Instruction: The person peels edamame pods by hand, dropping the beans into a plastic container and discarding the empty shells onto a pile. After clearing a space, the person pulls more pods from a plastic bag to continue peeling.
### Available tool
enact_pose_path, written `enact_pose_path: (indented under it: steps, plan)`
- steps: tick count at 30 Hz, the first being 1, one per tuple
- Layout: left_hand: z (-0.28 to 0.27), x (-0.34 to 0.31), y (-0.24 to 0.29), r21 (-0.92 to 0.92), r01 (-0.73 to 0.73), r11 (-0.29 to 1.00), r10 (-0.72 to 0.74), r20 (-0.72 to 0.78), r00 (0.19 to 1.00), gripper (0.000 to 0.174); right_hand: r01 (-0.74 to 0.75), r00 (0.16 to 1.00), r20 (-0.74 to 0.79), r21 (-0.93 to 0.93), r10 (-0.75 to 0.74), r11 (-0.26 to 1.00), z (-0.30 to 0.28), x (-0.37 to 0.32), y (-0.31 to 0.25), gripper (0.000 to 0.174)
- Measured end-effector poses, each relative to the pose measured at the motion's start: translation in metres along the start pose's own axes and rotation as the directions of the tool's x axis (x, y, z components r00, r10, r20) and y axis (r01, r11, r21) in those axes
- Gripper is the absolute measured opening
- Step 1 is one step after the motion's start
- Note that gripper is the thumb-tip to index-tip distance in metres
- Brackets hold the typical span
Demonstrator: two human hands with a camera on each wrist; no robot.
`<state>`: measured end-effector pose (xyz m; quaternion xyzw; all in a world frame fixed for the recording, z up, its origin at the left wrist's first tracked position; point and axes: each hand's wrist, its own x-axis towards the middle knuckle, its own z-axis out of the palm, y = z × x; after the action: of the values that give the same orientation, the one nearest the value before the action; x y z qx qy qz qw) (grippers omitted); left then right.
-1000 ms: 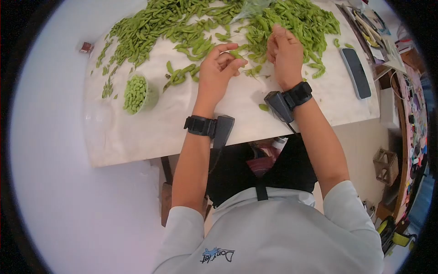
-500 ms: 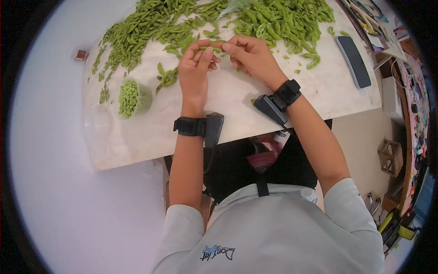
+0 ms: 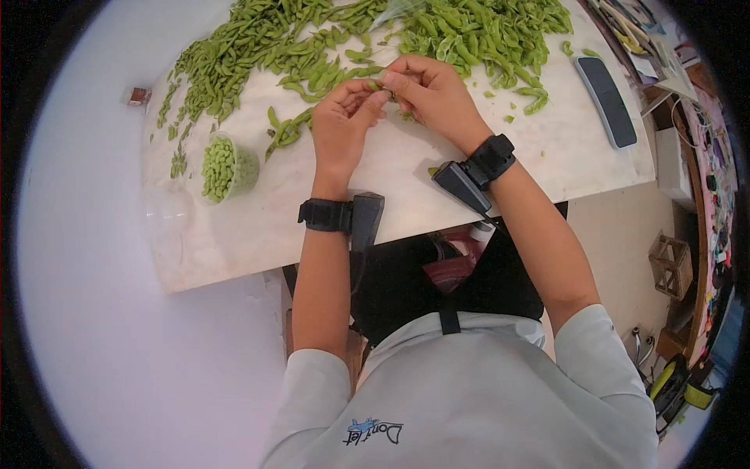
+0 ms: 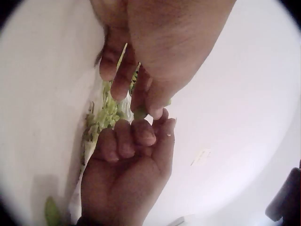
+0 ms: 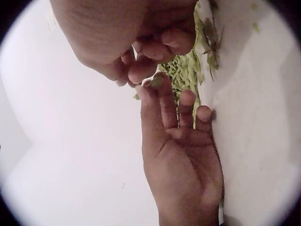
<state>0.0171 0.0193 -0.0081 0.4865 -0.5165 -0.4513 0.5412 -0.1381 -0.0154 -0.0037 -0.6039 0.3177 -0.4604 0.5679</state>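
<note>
Over the near middle of the table, both hands meet at a green soybean pod (image 5: 156, 82). My left hand (image 3: 337, 133) pinches it between thumb and curled forefinger. From the other side, my right hand (image 3: 437, 95) holds the pod with thumb and forefinger, its other fingers loosely bent. The fingertips hide most of the pod in the head view. To the left stands a clear plastic cup (image 3: 249, 170) filled with shelled green beans (image 3: 218, 168). A few loose pods (image 3: 287, 133) lie beside the left hand.
A large heap of pods (image 3: 242, 59) spreads over the far left of the white table (image 3: 226, 250). Another heap of pods, many looking split (image 3: 484, 39), lies at the far right, next to a clear plastic bag (image 3: 397, 11). A phone (image 3: 606, 103) rests near the right edge.
The right hand has come from the right heap toward the left hand and joined it at the pod. Over the last half second, the left hand has shifted slightly right, fingers closer together.
</note>
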Motion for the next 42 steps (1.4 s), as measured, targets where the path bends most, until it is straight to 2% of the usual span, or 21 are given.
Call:
enact_pose_path:
  steps: [4, 7, 12, 16, 18, 22, 27, 34, 42]
  plan:
    - [0.002, -0.001, 0.005, 0.073, -0.038, 0.997, 0.045, -0.100, 0.994, 0.020, -0.058, 0.998, -0.018, -0.019, 0.058, 0.998, 0.000, 0.000, -0.002, 0.022]
    - [0.000, -0.001, 0.002, 0.011, -0.052, 0.999, 0.053, -0.116, 0.992, 0.023, -0.065, 0.997, 0.027, -0.072, 0.067, 0.995, 0.001, 0.000, 0.000, 0.023]
    - [-0.003, -0.001, 0.000, -0.077, -0.060, 0.995, 0.054, -0.081, 0.995, 0.022, -0.006, 0.982, 0.188, -0.108, 0.027, 0.994, 0.002, 0.000, 0.001, 0.026]
    - [-0.005, 0.001, -0.003, -0.180, -0.027, 0.983, 0.018, -0.052, 0.998, 0.021, -0.017, 0.969, 0.244, -0.105, 0.042, 0.994, 0.002, 0.001, 0.009, 0.032]
    - [-0.008, 0.001, -0.006, -0.172, -0.019, 0.985, 0.010, -0.055, 0.998, 0.021, -0.001, 0.960, 0.278, -0.135, 0.039, 0.991, 0.002, -0.001, 0.007, 0.034]
    - [-0.009, 0.002, -0.007, -0.198, 0.026, 0.980, -0.038, -0.056, 0.998, 0.020, 0.027, 0.961, 0.276, -0.200, 0.030, 0.979, 0.003, -0.003, 0.004, 0.035]
    - [-0.008, 0.002, -0.007, -0.250, -0.012, 0.968, 0.009, -0.010, 1.000, 0.018, 0.061, 0.962, 0.273, -0.254, 0.011, 0.965, 0.005, -0.004, 0.001, 0.033]
    - [-0.008, 0.001, -0.007, -0.310, -0.039, 0.950, 0.048, 0.023, 0.999, 0.016, 0.067, 0.966, 0.259, -0.234, -0.005, 0.970, 0.006, -0.003, 0.003, 0.032]
    - [-0.007, -0.001, -0.004, -0.211, -0.069, 0.975, 0.072, 0.007, 0.997, 0.022, 0.074, 0.969, 0.247, -0.195, -0.024, 0.978, 0.006, -0.004, 0.005, 0.033]
